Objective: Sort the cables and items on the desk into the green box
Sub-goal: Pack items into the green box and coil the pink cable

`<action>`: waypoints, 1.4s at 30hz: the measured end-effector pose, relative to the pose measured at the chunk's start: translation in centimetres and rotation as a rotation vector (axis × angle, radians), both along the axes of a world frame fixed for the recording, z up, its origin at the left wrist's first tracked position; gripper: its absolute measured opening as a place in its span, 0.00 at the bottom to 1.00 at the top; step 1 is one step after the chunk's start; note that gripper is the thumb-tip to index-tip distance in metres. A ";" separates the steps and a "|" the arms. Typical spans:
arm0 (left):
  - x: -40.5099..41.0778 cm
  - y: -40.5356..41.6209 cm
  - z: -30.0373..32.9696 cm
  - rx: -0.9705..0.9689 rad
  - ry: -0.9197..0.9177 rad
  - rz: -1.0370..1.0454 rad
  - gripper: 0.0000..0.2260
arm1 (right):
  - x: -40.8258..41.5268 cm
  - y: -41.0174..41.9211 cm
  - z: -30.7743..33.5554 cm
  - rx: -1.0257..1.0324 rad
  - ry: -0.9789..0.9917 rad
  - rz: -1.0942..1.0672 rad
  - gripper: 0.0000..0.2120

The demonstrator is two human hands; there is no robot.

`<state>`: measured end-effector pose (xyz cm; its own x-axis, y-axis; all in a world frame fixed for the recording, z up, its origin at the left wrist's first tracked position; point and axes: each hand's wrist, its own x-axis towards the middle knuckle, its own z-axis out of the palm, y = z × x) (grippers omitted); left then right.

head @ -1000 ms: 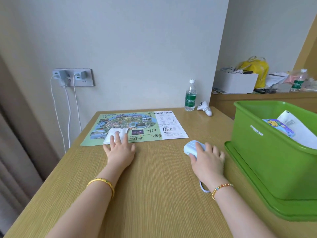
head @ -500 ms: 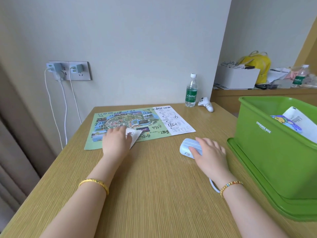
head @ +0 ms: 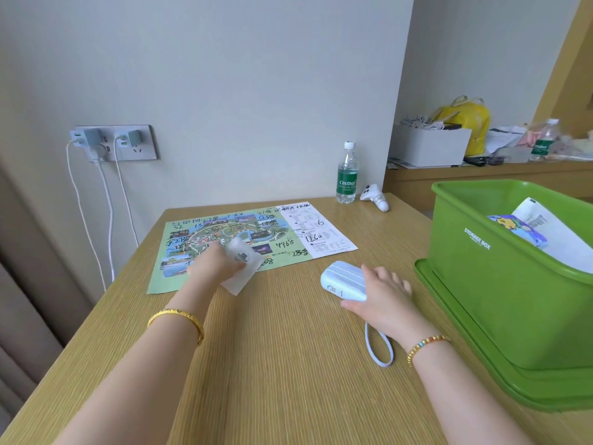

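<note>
Two hands work the counter [head: 256,364]. The left hand [head: 213,263] pinches one white packet [head: 245,268] over the near edge of one map sheet [head: 224,239]. The right hand [head: 383,292] grasps one pale blue power bank [head: 343,279], its strap loop [head: 378,348] trailing on bare wood. One green box [head: 481,284] stands to the right; one water bottle [head: 347,175] and one white controller [head: 373,195] stand near the far edge.

light: bright, soft, even daylight tone | shadows: faint, diffuse under forearms on counter [head: 288,364] | glare: mild sheen on far counter beside water bottle [head: 347,175] | blur: slight motion smear on left hand [head: 215,263]; far shelf soft | distortion: wide-angle bowing at wall edges and curtain
</note>
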<state>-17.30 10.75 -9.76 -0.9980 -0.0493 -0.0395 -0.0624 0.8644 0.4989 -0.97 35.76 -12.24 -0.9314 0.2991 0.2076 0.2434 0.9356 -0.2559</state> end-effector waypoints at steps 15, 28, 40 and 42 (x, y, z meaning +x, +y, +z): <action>13.6 11.0 12.5 1.093 0.153 -0.209 0.12 | 8.6 0.6 11.0 -1.081 0.548 0.147 0.20; 21.4 29.2 14.1 0.386 0.140 -0.821 0.15 | 14.7 15.7 19.6 -0.786 0.524 -0.226 0.18; 18.4 29.6 11.6 0.148 0.311 -0.698 0.14 | 10.8 17.0 16.8 -0.085 -0.095 -0.417 0.10; 18.6 29.4 11.5 0.166 0.288 -0.687 0.14 | 11.2 16.9 17.1 -0.057 -0.155 -0.393 0.12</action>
<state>1.27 40.13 1.70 -0.7742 0.5704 0.2744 0.6147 0.5740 0.5410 10.22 52.69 4.86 -0.7628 0.6449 0.0473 0.6186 0.7490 -0.2373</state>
